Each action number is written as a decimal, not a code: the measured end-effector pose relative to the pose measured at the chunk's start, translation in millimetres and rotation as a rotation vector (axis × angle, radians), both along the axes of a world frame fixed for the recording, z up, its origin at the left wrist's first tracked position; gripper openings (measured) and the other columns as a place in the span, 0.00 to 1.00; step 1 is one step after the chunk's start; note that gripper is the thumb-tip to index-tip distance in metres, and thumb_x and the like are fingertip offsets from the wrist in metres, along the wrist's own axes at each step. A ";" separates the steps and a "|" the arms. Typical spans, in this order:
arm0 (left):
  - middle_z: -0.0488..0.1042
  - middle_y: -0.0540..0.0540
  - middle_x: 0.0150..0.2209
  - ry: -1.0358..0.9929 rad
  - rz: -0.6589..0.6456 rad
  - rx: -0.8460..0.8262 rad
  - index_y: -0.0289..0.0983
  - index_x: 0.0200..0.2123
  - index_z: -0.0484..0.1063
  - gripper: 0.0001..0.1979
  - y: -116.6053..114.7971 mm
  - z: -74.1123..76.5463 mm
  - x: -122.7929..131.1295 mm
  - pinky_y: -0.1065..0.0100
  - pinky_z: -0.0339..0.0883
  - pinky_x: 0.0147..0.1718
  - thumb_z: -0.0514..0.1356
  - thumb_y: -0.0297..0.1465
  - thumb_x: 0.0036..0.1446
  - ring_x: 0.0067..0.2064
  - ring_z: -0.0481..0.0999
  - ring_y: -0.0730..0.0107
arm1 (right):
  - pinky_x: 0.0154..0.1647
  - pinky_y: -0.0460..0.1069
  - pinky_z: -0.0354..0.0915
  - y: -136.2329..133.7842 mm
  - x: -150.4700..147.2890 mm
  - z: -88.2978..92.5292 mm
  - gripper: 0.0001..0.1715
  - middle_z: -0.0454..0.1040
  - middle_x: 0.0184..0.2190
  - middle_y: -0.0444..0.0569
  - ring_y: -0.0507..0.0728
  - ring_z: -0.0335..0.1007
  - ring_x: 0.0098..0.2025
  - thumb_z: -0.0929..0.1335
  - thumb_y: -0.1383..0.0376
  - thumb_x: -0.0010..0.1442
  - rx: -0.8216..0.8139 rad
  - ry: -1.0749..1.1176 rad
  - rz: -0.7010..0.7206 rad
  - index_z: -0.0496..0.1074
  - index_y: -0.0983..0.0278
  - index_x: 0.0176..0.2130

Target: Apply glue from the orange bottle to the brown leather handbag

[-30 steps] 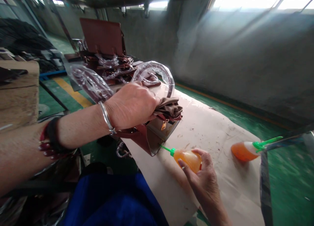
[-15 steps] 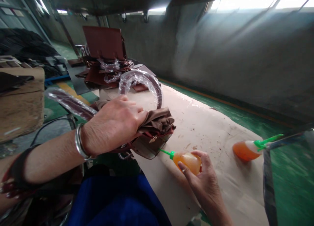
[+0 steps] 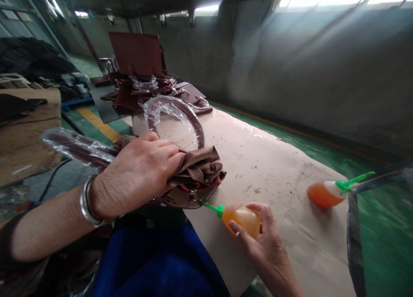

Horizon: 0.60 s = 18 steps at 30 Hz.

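My left hand [image 3: 138, 176] is closed over the top of a brown handbag [image 3: 193, 183], gripping its bunched brown lining at the near edge of the paper-covered table [image 3: 274, 159]. The bag's handles [image 3: 176, 112] are wrapped in clear plastic. My right hand [image 3: 261, 241] holds an orange squeeze bottle [image 3: 241, 218] with a green nozzle. The nozzle tip touches the lower edge of the bag.
A second orange squeeze bottle [image 3: 325, 193] lies on its side at the right of the table. More brown handbags and leather pieces [image 3: 142, 78] are stacked at the table's far end. A wooden block [image 3: 29, 133] stands at the left. Green floor surrounds the table.
My left hand has lowered and tilted the bag toward me. My right hand has moved the bottle left, bringing its nozzle against the bag's edge.
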<state>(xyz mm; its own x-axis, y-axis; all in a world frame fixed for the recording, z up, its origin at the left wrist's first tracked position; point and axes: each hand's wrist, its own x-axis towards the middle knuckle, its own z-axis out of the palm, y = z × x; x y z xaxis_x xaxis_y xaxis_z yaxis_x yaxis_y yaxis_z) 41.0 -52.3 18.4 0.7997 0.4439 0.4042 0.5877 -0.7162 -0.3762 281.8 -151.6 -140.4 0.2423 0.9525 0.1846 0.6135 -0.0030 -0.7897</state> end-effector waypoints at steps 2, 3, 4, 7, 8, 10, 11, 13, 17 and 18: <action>0.69 0.51 0.25 0.007 0.008 -0.009 0.38 0.24 0.64 0.08 -3.3 -1.1 -1.8 0.66 0.55 0.33 0.52 0.22 0.52 0.28 0.65 0.68 | 0.33 0.51 0.67 -0.8 -0.8 -0.1 0.22 0.69 0.37 0.47 0.56 0.69 0.33 0.69 0.51 0.55 0.008 0.001 0.000 0.62 0.60 0.44; 0.69 0.50 0.26 0.024 0.025 -0.023 0.37 0.25 0.64 0.07 -5.3 -1.3 -2.7 0.66 0.56 0.34 0.52 0.22 0.52 0.29 0.66 0.68 | 0.33 0.51 0.68 -0.9 -1.2 -0.1 0.22 0.69 0.37 0.47 0.57 0.69 0.33 0.69 0.51 0.55 0.021 -0.009 -0.008 0.62 0.60 0.44; 0.70 0.50 0.27 0.046 0.045 -0.041 0.37 0.26 0.65 0.06 -7.3 -1.3 -3.5 0.65 0.57 0.35 0.53 0.22 0.52 0.30 0.66 0.67 | 0.33 0.51 0.68 -1.1 -1.6 0.0 0.22 0.68 0.37 0.48 0.57 0.69 0.34 0.69 0.51 0.55 0.038 -0.026 -0.018 0.62 0.60 0.44; 0.70 0.48 0.28 0.088 0.082 -0.070 0.35 0.27 0.67 0.04 -12.1 -1.0 -5.9 0.63 0.58 0.37 0.56 0.21 0.50 0.31 0.68 0.65 | 0.32 0.51 0.69 -3.6 -4.2 1.1 0.23 0.69 0.38 0.49 0.57 0.70 0.33 0.69 0.50 0.54 0.047 -0.044 -0.005 0.63 0.60 0.43; 0.70 0.48 0.27 0.086 0.077 -0.066 0.35 0.27 0.67 0.04 -13.0 -1.2 -6.7 0.63 0.58 0.36 0.56 0.21 0.49 0.31 0.67 0.64 | 0.31 0.51 0.68 -5.2 -5.7 2.1 0.22 0.69 0.37 0.49 0.56 0.70 0.32 0.69 0.50 0.54 0.028 -0.028 0.006 0.63 0.60 0.43; 0.69 0.49 0.25 0.071 0.065 -0.053 0.35 0.25 0.66 0.06 -14.2 -2.6 -8.4 0.62 0.57 0.34 0.54 0.19 0.47 0.28 0.66 0.65 | 0.29 0.50 0.68 -9.3 -9.5 5.5 0.22 0.70 0.35 0.48 0.56 0.70 0.30 0.68 0.49 0.54 -0.034 0.032 -0.015 0.63 0.60 0.42; 0.68 0.49 0.25 0.068 0.072 -0.053 0.35 0.24 0.66 0.07 -14.7 -3.7 -9.4 0.62 0.57 0.34 0.54 0.19 0.46 0.28 0.65 0.64 | 0.28 0.50 0.67 -11.5 -11.8 7.9 0.22 0.70 0.34 0.47 0.56 0.70 0.30 0.68 0.49 0.54 -0.069 0.071 -0.049 0.63 0.59 0.42; 0.68 0.48 0.25 0.070 0.093 -0.060 0.36 0.24 0.66 0.08 -16.0 -6.4 -11.6 0.62 0.57 0.34 0.52 0.18 0.45 0.29 0.65 0.64 | 0.28 0.50 0.66 -16.0 -17.3 13.9 0.23 0.70 0.32 0.46 0.56 0.69 0.29 0.68 0.48 0.52 -0.124 0.149 -0.121 0.63 0.59 0.41; 0.69 0.48 0.25 0.053 0.094 -0.077 0.35 0.25 0.67 0.05 -19.9 -10.7 -15.8 0.62 0.56 0.34 0.54 0.22 0.49 0.29 0.65 0.64 | 0.30 0.50 0.66 -27.3 -31.6 26.0 0.26 0.71 0.31 0.44 0.56 0.69 0.28 0.68 0.46 0.49 -0.197 0.237 -0.157 0.63 0.57 0.41; 0.69 0.49 0.25 0.038 0.080 -0.088 0.36 0.25 0.68 0.05 -20.7 -11.1 -16.6 0.63 0.56 0.34 0.54 0.23 0.51 0.29 0.65 0.64 | 0.30 0.50 0.66 -30.3 -35.3 27.8 0.26 0.71 0.31 0.43 0.56 0.69 0.28 0.68 0.45 0.49 -0.210 0.251 -0.163 0.64 0.57 0.41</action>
<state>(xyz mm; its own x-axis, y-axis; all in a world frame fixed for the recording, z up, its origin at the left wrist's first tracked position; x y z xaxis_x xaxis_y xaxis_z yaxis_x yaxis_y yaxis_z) 24.4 -72.9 7.3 0.7742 0.5396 0.3307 0.6310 -0.6986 -0.3374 246.5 -182.0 -112.6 0.4069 0.9084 -0.0955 0.3786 -0.2629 -0.8875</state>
